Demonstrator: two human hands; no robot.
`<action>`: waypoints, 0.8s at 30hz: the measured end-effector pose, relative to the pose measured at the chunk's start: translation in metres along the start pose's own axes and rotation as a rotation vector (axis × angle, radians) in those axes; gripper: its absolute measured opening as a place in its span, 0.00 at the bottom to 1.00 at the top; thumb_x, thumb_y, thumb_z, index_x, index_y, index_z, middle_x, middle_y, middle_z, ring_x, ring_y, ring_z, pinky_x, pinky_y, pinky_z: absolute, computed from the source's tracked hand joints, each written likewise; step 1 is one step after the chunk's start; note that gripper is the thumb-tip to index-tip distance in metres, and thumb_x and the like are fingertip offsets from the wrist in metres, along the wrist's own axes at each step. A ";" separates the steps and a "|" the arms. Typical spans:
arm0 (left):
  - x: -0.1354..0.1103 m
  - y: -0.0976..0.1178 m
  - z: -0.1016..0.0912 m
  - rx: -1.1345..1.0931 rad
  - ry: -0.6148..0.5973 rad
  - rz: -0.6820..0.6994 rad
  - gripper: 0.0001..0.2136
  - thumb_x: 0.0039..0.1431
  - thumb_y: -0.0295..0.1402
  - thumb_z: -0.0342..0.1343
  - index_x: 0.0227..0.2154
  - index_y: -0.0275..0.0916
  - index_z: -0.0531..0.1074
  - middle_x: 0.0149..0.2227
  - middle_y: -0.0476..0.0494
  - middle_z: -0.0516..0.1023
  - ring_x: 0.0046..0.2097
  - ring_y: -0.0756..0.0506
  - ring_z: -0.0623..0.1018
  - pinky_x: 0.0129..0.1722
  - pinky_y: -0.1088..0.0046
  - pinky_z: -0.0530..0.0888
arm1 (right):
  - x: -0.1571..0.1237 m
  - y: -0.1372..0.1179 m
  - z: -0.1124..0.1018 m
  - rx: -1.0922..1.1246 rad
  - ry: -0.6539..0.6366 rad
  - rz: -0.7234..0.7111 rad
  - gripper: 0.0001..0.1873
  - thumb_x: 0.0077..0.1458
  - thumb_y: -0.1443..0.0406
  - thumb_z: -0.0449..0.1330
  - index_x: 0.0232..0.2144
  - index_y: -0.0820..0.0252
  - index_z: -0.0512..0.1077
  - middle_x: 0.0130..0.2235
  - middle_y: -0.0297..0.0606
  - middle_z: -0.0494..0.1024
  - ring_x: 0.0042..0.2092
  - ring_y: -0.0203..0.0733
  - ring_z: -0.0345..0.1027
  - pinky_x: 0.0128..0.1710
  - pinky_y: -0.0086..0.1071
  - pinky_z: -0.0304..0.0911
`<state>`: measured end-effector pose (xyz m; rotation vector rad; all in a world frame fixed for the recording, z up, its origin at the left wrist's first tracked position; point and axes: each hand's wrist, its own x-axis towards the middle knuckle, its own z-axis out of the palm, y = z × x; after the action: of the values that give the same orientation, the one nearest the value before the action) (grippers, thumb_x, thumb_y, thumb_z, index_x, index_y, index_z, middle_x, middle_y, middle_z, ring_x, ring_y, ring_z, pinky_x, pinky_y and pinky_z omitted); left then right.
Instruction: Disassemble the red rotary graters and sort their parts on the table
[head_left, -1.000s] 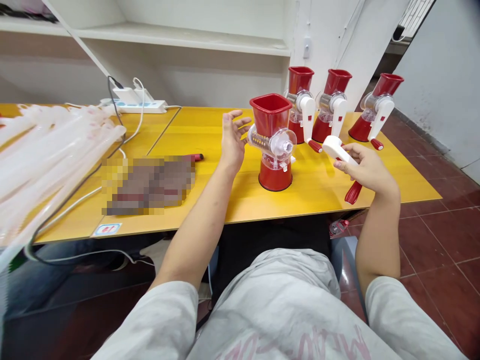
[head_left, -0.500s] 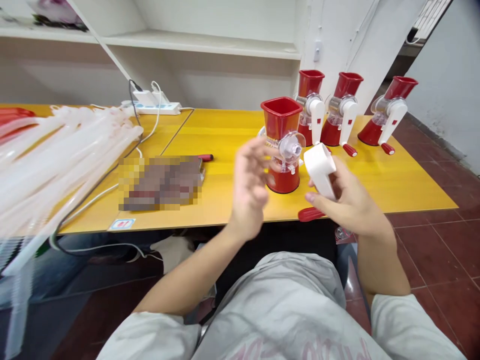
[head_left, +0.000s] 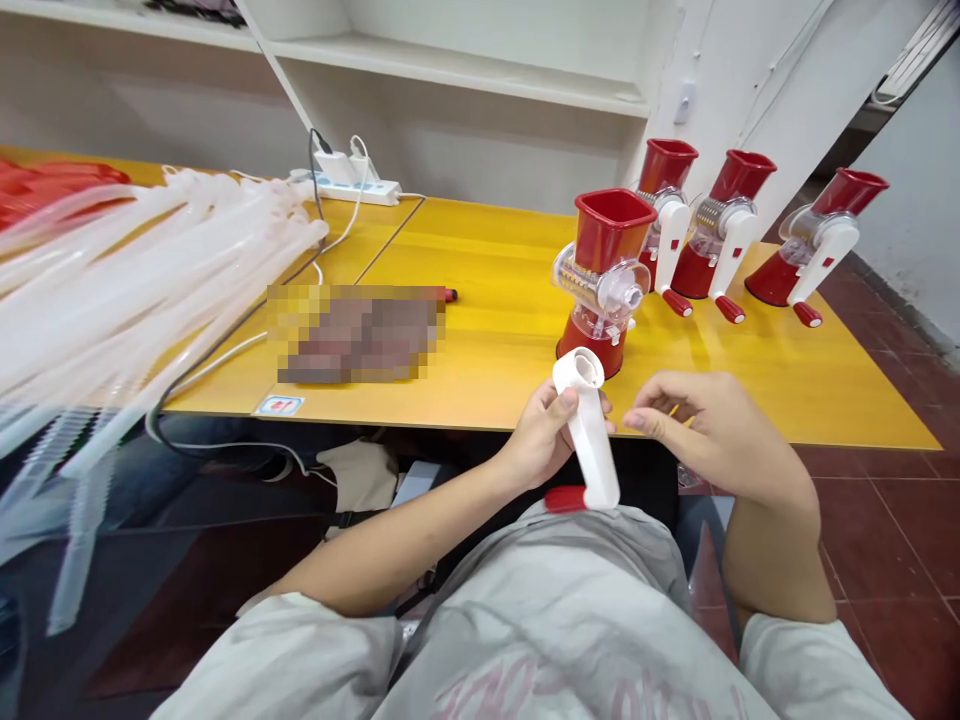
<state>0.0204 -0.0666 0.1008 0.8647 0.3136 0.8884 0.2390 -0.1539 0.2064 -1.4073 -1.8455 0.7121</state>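
Observation:
My left hand is closed round a white crank handle with a red knob, held upright just in front of the table's near edge, above my lap. My right hand hovers a little to the right of the crank, fingers loosely bent and apart, with nothing in them. Just beyond the crank, a red grinder with a clear drum stands on the yellow table; no crank is on it.
Three more red grinders with white cranks stand at the back right. A bundle of translucent tubes lies across the left. A power strip with cables, a blurred patch and white shelves are behind. Red floor tiles lie right.
The crank has passed from my right hand to my left and come back from the grinder toward my lap. My right hand has let go and opened.

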 end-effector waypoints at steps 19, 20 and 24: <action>0.008 -0.009 -0.019 0.261 -0.032 -0.087 0.49 0.52 0.84 0.81 0.48 0.47 0.68 0.26 0.56 0.82 0.18 0.45 0.82 0.17 0.74 0.80 | 0.030 0.033 0.031 -0.092 0.025 -0.315 0.11 0.79 0.64 0.74 0.42 0.53 0.77 0.40 0.34 0.85 0.37 0.42 0.75 0.41 0.38 0.67; 0.008 -0.008 -0.019 0.273 -0.033 -0.092 0.48 0.53 0.84 0.80 0.48 0.47 0.68 0.26 0.56 0.82 0.18 0.45 0.82 0.17 0.74 0.80 | 0.030 0.034 0.031 -0.094 0.017 -0.313 0.11 0.79 0.65 0.73 0.42 0.53 0.77 0.40 0.34 0.85 0.37 0.42 0.75 0.41 0.38 0.67; 0.008 -0.003 -0.018 0.306 -0.059 -0.111 0.47 0.55 0.82 0.80 0.48 0.47 0.67 0.27 0.57 0.82 0.19 0.46 0.82 0.17 0.74 0.80 | 0.032 0.037 0.029 -0.108 -0.024 -0.327 0.11 0.78 0.64 0.72 0.41 0.53 0.75 0.38 0.33 0.83 0.36 0.41 0.73 0.39 0.37 0.64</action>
<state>0.0166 -0.0523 0.0883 1.1426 0.4490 0.7201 0.2320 -0.1137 0.1666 -1.1252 -2.0945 0.4719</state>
